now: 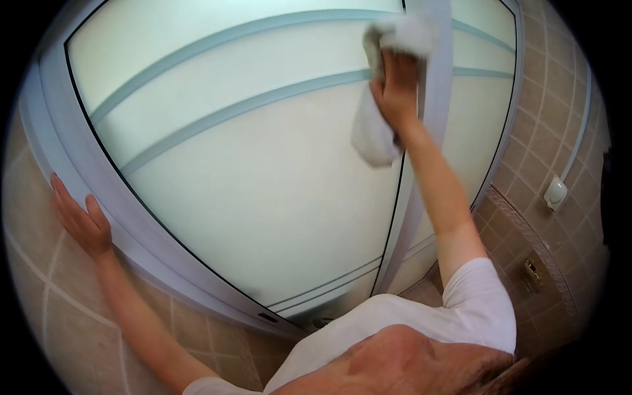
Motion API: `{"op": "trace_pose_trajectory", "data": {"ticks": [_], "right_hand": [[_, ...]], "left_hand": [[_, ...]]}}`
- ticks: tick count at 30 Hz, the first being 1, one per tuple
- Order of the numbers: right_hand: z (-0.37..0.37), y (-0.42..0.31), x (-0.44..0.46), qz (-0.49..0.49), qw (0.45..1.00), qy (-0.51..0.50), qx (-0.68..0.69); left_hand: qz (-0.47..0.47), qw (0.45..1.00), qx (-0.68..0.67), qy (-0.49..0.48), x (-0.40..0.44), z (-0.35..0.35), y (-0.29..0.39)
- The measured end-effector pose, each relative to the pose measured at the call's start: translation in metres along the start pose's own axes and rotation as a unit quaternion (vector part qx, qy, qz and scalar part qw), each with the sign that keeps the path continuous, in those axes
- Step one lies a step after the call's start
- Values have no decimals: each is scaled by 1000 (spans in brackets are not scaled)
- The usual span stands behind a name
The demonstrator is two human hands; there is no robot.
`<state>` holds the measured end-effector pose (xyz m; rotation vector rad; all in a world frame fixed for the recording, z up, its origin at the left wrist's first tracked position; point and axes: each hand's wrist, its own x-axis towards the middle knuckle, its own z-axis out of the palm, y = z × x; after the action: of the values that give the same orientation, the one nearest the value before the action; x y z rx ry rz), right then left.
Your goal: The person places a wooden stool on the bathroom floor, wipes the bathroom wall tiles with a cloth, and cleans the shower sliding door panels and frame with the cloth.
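My right hand [397,92] is raised high and presses a whitish cloth [375,135] to the upper part of a frosted glass door [263,171], near its upright frame [429,99]. The cloth hangs below the hand, and its upper end is blurred. Part of the fingers is hidden under the cloth. Over at the left, my left hand [82,220] lies flat with fingers stretched out, at the edge of the door's pale frame [72,148] and the tiled wall. Nothing is in it.
Beige tiles [553,79] cover the walls on both sides. On the right wall is a white switch [555,193] with a conduit [584,125] running up from it. A second frosted panel [477,112] stands right of the upright frame. Lower right is a gold-coloured fitting [533,271].
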<state>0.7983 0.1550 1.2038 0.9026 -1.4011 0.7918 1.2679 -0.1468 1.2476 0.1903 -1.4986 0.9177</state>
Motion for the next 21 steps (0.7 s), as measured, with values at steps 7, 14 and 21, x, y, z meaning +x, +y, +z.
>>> {"op": "trace_pose_trajectory", "data": {"ticks": [7, 14, 21], "right_hand": [[19, 13, -88, -7, 1000, 9, 0], [16, -97, 102, -127, 978, 141, 92], [23, -274, 99, -326, 933, -72, 133]], "left_hand": [[-17, 1000, 22, 0, -3, 4, -3], [-40, 999, -6, 12, -7, 11, -2], [-9, 999, -26, 36, -8, 7, -5]]}}
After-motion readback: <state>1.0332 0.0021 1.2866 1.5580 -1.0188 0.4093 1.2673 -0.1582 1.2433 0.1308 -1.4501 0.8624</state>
